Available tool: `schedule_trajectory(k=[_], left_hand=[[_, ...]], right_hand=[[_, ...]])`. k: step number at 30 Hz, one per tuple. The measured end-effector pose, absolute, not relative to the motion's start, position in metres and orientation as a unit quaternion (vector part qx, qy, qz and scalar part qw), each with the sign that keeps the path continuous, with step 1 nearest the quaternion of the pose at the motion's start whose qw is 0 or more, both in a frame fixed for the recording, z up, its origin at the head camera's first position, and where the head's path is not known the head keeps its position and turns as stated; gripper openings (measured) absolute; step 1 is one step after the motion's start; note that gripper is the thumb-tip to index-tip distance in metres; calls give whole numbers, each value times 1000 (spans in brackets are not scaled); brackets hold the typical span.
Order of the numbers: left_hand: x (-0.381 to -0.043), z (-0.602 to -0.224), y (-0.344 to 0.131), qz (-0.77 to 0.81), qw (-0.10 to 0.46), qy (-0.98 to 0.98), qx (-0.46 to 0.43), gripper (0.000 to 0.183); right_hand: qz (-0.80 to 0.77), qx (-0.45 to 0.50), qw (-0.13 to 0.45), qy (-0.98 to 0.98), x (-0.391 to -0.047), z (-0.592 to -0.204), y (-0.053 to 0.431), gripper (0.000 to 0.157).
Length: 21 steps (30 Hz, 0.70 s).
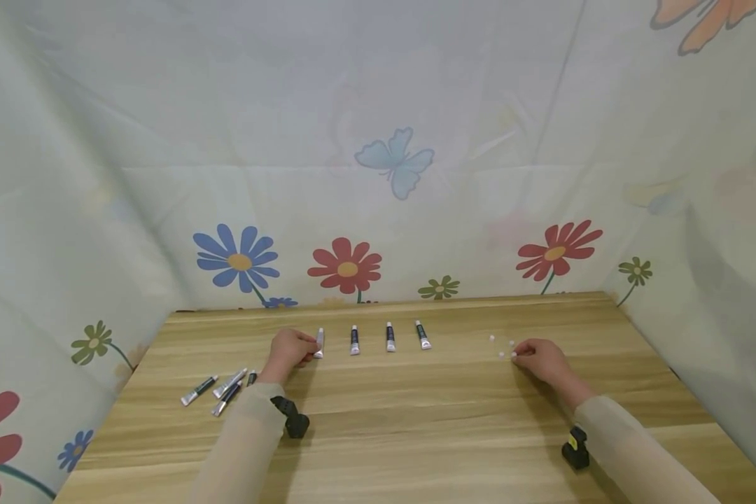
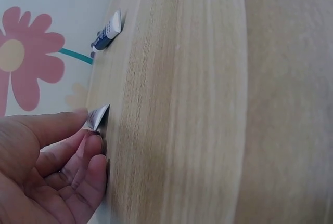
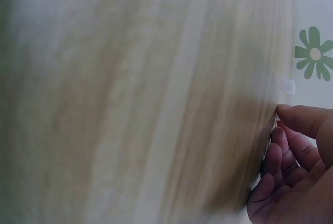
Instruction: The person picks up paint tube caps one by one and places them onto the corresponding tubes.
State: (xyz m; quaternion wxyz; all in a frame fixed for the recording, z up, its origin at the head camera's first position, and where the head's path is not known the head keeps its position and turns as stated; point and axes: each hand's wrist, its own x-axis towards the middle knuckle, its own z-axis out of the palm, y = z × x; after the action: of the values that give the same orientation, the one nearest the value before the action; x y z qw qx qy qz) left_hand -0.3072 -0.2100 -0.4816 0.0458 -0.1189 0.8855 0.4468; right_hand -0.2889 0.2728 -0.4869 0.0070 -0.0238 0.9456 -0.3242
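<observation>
My left hand [image 1: 292, 348] pinches a silver-looking paint tube [image 1: 320, 343] between thumb and fingers at the left end of a row. In the left wrist view, the tube's flat crimped end [image 2: 100, 116] shows past the fingertips, and the rest is hidden. Further along the row lie a dark-labelled paint tube [image 1: 355, 340], a second one [image 1: 390, 337] and a third one [image 1: 423, 334]. On the right, my right hand [image 1: 544, 361] pinches a small white piece [image 1: 513, 355], like a tube cap, low at the tabletop. Beside it lies another small white piece [image 3: 289, 86].
Several loose paint tubes [image 1: 199, 390] lie at the left of the wooden table [image 1: 416, 434], partly behind my left forearm. More small white pieces [image 1: 492, 338] lie near my right fingertips. A flower-printed curtain [image 1: 453, 231] hangs along the back edge and sides.
</observation>
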Motion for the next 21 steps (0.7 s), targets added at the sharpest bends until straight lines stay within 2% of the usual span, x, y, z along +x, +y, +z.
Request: schedule_trajectory(k=[8,16,21], left_hand=[[-297,-466,-218,442,14,893,-80,30],[-276,-432,-236,357,13,934,14,36],[-257,-416,-246,318,-1,947,42,35]], right_hand=[[-350,-13,10,937,-286,-481,276,25],[-356,-3,2,935,-279,-452,279,31],[-348,0,-12,938,-272,-435,280,36]])
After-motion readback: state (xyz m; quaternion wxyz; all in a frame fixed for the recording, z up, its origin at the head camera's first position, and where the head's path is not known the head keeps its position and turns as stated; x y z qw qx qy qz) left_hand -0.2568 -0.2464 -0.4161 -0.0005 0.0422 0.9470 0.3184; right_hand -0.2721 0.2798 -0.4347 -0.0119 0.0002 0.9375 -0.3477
